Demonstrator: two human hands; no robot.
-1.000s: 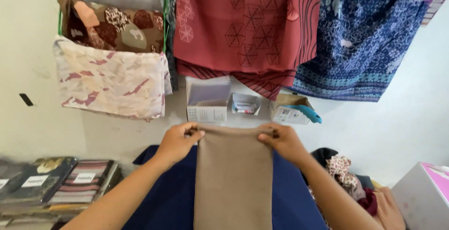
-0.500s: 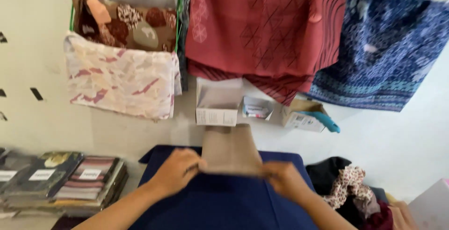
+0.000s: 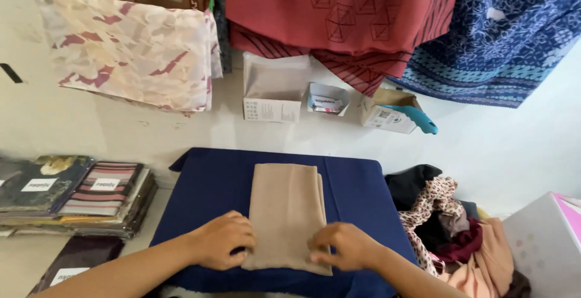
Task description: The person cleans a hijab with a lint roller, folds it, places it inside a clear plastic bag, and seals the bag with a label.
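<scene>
Folded beige woven cloth rectangle (image 3: 287,213) lay flat on navy blue padded work surface (image 3: 357,195). Left hand (image 3: 223,240) and right hand (image 3: 342,245) pinched near corners, fingers curled closed on cloth. Judged light, soft, limp; best held at folded edges, corners.

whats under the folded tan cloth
The tan cloth lies on a dark blue cloth that shows on all sides of it. Both hands, left hand and right hand, press its near edge. Whatever the blue cloth covers is hidden.
</scene>
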